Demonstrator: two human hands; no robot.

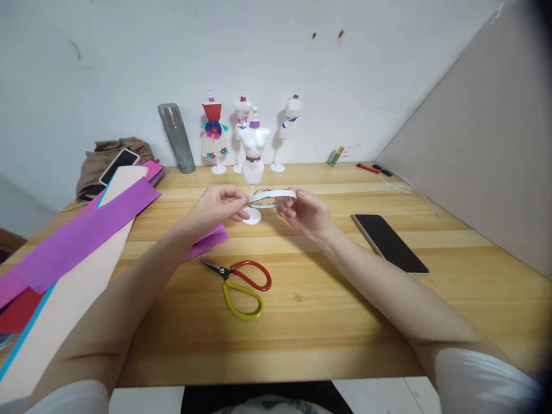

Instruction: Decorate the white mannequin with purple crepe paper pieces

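Note:
Above the middle of the table, a narrow roll of white tape [285, 195] is held almost level. My right hand [311, 211] grips its right side between thumb and fingers. At its left rim, my left hand [222, 203] is closed in a pinch; whether a loose tape end lies between those fingertips is too small to tell. Just behind the roll stands a small white dress-form mannequin [253, 142] with a purple neck band and a brown waist band. Scissors [225, 272] with one red and one yellow handle lie nearer me, beside a purple piece of fabric [209, 240].
More mannequins [213, 129] line the wall, one wearing a red top. A thermos [177, 138] stands left of them. Long purple and cream fabric strips [86, 236] cover the left side. A phone [390, 242] lies on the right; a small green tube [336, 156] stands at the back.

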